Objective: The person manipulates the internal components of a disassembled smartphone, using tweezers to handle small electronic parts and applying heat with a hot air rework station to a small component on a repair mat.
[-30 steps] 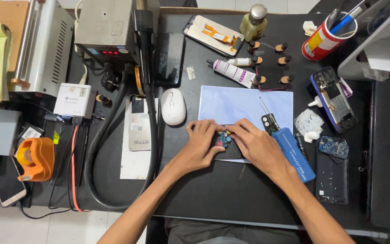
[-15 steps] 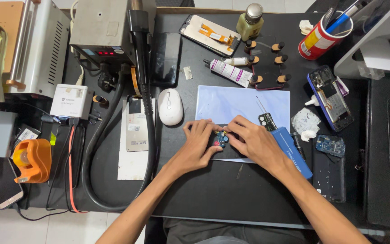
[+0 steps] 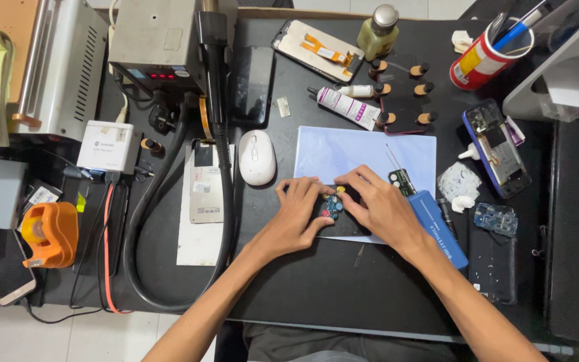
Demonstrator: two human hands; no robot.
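Observation:
Both my hands rest on a small dark phone part (image 3: 333,208) with blue and red components, lying at the front edge of a pale blue sheet (image 3: 363,151) on the black desk. My left hand (image 3: 299,214) presses on its left side with the fingers curled over it. My right hand (image 3: 383,204) holds its right side, fingertips touching the top edge. Most of the part is hidden under my fingers.
A white mouse (image 3: 256,157) lies left of the sheet, a blue box (image 3: 440,228) right of my right hand. Opened phones (image 3: 494,151), a glue tube (image 3: 346,106), a red pen cup (image 3: 480,57), a hot-air station (image 3: 159,43) with its black hose, and an orange tape dispenser (image 3: 48,233) surround the area.
Both hands stay on the phone part with only slight finger shifts. The camera view has drifted a little.

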